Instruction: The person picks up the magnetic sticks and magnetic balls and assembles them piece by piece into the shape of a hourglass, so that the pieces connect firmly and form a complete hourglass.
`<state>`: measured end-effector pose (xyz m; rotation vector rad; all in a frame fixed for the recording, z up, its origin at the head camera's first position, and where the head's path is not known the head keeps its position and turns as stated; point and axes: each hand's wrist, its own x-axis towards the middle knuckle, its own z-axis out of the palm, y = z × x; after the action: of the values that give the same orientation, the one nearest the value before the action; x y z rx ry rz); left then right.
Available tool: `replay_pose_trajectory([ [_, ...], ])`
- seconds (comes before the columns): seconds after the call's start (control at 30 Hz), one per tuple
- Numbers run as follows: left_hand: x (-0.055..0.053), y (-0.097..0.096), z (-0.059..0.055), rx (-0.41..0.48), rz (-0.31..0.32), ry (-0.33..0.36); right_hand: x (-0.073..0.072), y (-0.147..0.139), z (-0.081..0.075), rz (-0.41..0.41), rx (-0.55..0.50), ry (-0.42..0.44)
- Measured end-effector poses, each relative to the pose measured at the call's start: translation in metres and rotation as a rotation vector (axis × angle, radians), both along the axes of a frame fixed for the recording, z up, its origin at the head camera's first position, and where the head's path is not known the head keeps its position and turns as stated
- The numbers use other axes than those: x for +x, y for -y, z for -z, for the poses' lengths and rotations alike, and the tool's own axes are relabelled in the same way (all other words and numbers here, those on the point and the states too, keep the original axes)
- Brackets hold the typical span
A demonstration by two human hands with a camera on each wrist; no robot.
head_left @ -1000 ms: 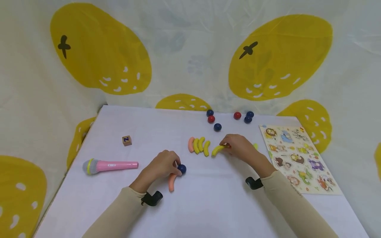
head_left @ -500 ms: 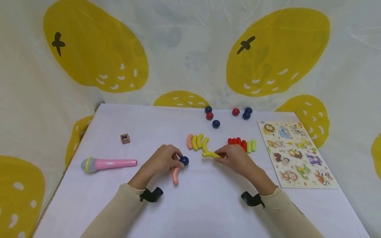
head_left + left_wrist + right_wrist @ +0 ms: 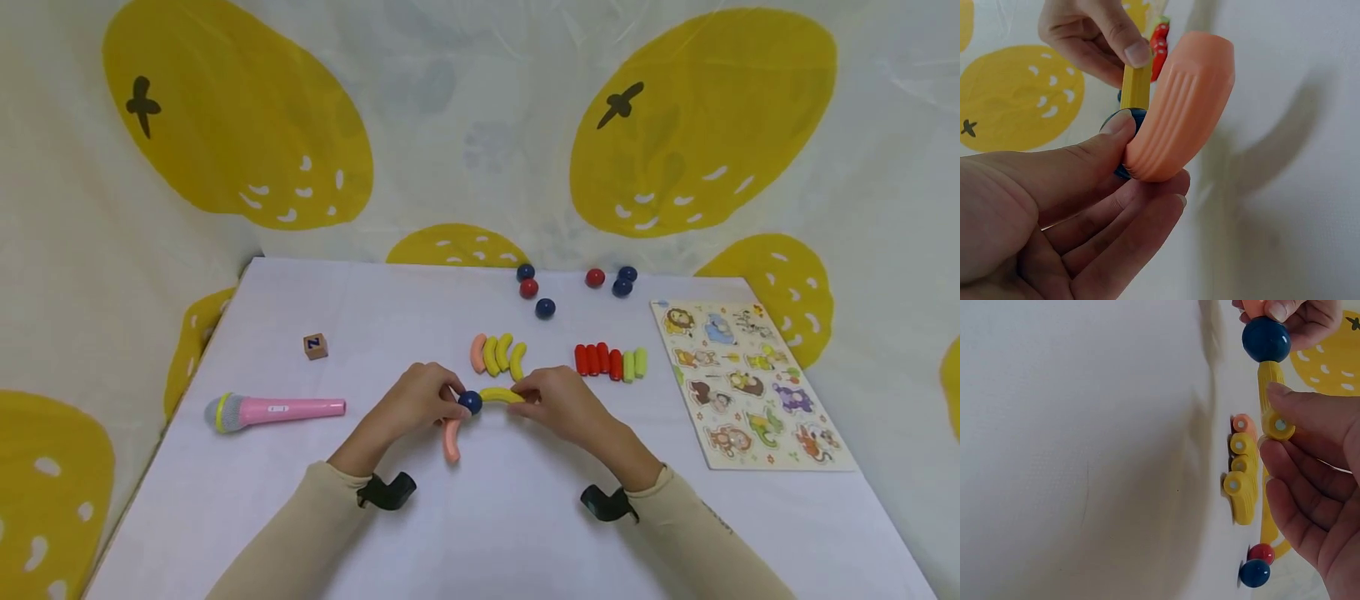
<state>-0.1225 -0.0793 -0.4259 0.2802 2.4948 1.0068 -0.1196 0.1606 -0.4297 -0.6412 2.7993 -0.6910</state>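
Note:
My left hand (image 3: 423,396) pinches a dark blue ball (image 3: 470,402) near the table's middle. From the ball hangs a curved, ribbed orange stick (image 3: 1188,94), its far end pointing toward me. A curved yellow stick (image 3: 495,394) is pinched at its right end between the thumb and fingers of my right hand (image 3: 566,404). Its other end meets the blue ball, as the right wrist view shows too. Both hands hold these pieces above the tabletop. The fingertips behind the ball are partly hidden in the head view.
Behind the hands lie another orange stick (image 3: 478,353) and several yellow sticks (image 3: 491,356). Red rods (image 3: 592,360) and green rods (image 3: 634,364) line up rightward. Blue and red balls (image 3: 528,287) sit at the back. A pink microphone (image 3: 292,409), letter cube (image 3: 316,346) and animal puzzle board (image 3: 750,387) flank them.
My right hand has brought the yellow stick leftward from beside the row until its end meets the blue ball. My left hand has shifted slightly right with the ball and orange stick.

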Motion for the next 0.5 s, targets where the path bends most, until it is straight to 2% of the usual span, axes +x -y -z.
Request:
replay_pose_trajectory([
  [0.23, 0.000, 0.002, 0.001, -0.012, 0.014, 0.006, -0.002, 0.001, 0.001, -0.021, 0.000, 0.006],
  [0.5, 0.004, 0.005, 0.010, -0.040, 0.064, 0.025, -0.004, 0.004, 0.011, -0.047, 0.002, 0.054],
])
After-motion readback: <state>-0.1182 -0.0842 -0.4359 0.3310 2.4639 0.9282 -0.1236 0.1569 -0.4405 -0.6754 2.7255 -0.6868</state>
